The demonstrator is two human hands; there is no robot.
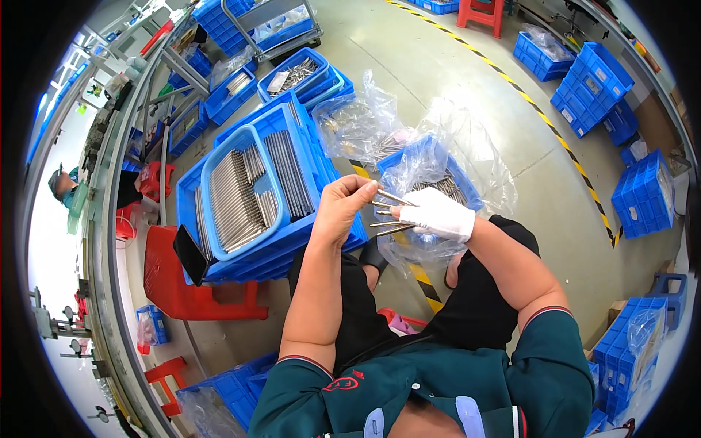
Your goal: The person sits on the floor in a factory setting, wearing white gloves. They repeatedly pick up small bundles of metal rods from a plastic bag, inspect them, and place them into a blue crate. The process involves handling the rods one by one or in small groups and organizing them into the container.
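My right hand [439, 214], in a white glove with bare fingertips, is closed around several thin metal rods [391, 228] whose ends fan out to the left. My bare left hand [345, 207] pinches the tip of one metal rod [393, 196] between thumb and forefinger. Just beyond both hands stands a blue bin [467, 191] lined with clear plastic, with more loose rods inside. To the left, a light-blue tray [207, 191] filled with neat rows of similar rods rests on stacked blue crates [314, 237].
A black flat device [191, 254] leans at the crates' near corner, above a red stool [171, 281]. Clear plastic bags [358, 120] lie past the crates. Blue crates [593, 87] line the right side beyond a striped floor line [537, 108]. Another person [64, 182] sits far left.
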